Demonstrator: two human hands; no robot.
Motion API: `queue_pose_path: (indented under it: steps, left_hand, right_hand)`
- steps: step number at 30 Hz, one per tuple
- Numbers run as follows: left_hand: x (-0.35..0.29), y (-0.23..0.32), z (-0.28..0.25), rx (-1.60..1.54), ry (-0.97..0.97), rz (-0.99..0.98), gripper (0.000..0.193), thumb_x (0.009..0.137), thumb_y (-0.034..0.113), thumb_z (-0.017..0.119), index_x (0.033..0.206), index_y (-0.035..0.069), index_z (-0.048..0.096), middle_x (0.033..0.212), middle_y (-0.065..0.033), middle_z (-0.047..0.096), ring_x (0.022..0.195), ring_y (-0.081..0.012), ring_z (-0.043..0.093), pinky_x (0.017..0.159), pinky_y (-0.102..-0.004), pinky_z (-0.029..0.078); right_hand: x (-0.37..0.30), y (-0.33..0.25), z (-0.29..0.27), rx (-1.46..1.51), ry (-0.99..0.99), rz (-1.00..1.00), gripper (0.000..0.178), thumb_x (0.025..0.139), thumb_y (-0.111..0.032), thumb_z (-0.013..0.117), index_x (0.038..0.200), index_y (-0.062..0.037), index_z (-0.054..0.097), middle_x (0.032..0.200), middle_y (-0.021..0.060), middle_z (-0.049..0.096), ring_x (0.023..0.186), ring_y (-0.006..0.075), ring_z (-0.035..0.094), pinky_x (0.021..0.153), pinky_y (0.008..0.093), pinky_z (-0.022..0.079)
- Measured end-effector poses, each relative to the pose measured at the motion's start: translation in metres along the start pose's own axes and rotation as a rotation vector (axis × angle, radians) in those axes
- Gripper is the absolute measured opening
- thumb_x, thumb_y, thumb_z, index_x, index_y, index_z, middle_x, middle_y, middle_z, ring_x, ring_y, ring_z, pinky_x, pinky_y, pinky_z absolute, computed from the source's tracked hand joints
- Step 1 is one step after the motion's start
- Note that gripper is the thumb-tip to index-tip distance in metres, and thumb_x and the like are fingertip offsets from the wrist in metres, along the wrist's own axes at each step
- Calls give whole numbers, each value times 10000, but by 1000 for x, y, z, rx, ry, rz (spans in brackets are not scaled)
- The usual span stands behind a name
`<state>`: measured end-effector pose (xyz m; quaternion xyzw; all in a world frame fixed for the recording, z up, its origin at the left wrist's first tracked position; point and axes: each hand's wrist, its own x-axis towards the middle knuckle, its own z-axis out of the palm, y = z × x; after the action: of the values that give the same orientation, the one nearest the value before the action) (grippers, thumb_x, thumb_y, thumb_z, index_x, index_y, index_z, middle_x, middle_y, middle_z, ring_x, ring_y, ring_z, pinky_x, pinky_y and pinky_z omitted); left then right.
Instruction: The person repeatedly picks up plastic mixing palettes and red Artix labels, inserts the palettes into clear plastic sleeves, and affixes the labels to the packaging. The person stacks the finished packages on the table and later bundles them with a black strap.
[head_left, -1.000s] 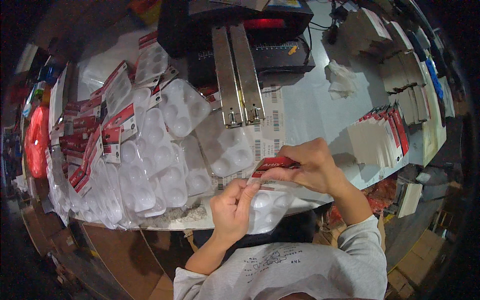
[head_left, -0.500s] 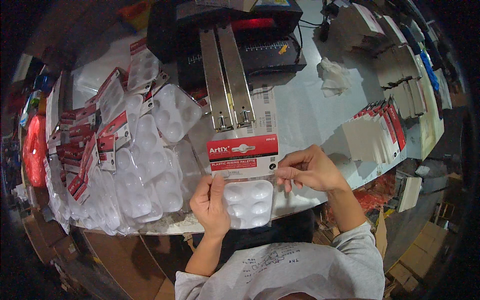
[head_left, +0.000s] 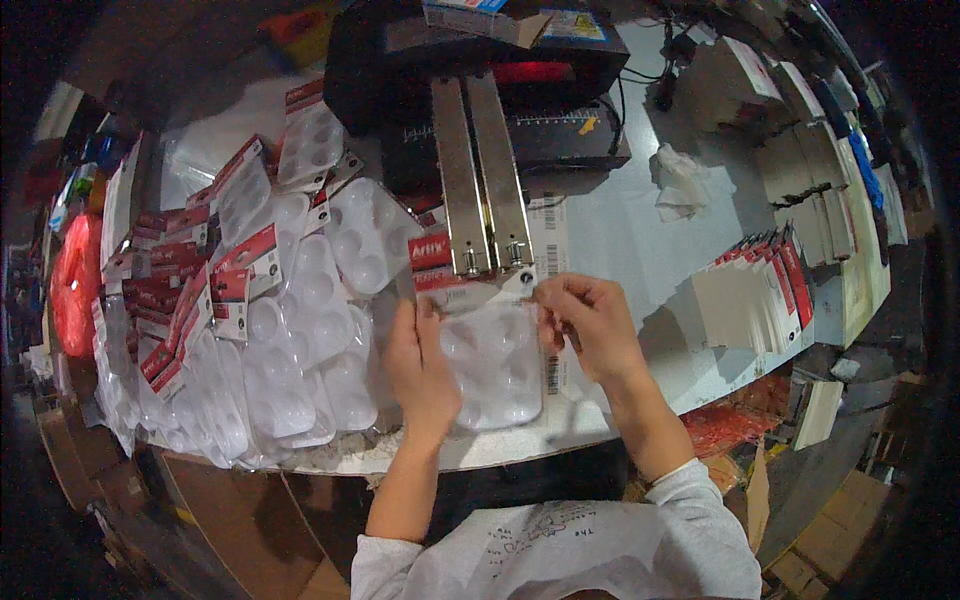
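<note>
Evenly, the left hand (head_left: 422, 368) and right hand (head_left: 592, 322) pinch opposite sides of a glossy red-and-white cardboard header (head_left: 455, 292). Below it sits a smooth white plastic palette with rounded wells (head_left: 490, 368); two long flat metal bars (head_left: 467, 170) overlap the header.

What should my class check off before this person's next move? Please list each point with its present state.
1. Left hand at the left edge of the red-and-white header card: ok.
2. Right hand at the card's right edge: ok; whether it pinches firmly: cannot tell.
3. Card reaching in under the two metal bars: ok.
4. White palette not covered by the bars: ok.
5. Middle of the card visible: not ok, the bars hide it.
6. Bars pressing on the card: cannot tell.
</note>
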<state>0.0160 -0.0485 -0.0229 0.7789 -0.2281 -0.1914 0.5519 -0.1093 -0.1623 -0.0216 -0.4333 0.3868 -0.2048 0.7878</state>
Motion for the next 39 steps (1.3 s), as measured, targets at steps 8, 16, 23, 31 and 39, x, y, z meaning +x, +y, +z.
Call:
queue_pose_path:
  steps: [8, 16, 23, 31, 39]
  left_hand:
    - [11, -10, 7, -29, -67, -161, 250, 936, 240, 439, 885, 16, 536, 809, -64, 567, 740, -141, 488, 690, -280, 391]
    - [-56, 1, -29, 87, -256, -153, 731, 703, 315, 759, 1252, -4, 395, 1150, -180, 545, 1099, -262, 526, 938, -368, 402]
    - [-6, 32, -213, 58, 290, 211, 634, 671, 297, 786, 1148, -2, 494, 1091, -172, 561, 1003, -265, 558, 877, -359, 427]
    - [37, -15, -266, 573, -96, -114, 761, 637, 596, 689, 1069, -24, 606, 992, -234, 628, 946, -364, 596, 811, -394, 464]
    - [41, -35, -244, 484, 33, 5, 691, 618, 540, 734, 1025, -10, 632, 952, -162, 667, 910, -280, 637, 801, -367, 472]
  right_hand:
    - [11, 2, -2, -16, 34, -44, 131, 846, -115, 580, 840, 7, 627, 666, 45, 579, 519, 91, 525, 473, 224, 423]
    - [-24, 2, 2, -368, -78, 7, 201, 859, -173, 581, 814, 10, 649, 663, 38, 593, 554, 101, 526, 521, 224, 409]
    - [-47, 14, 63, -569, -298, -343, 395, 921, -324, 497, 1092, 24, 574, 906, 141, 635, 865, 225, 611, 774, 327, 480]
    - [38, -14, 164, -1124, -193, -37, 806, 872, -629, 347, 1072, 127, 540, 1060, 279, 570, 1007, 321, 564, 886, 368, 415]
    - [55, 35, 193, -1284, -191, -245, 925, 780, -735, 386, 949, 151, 593, 1172, 339, 489, 1081, 397, 509, 945, 447, 382]
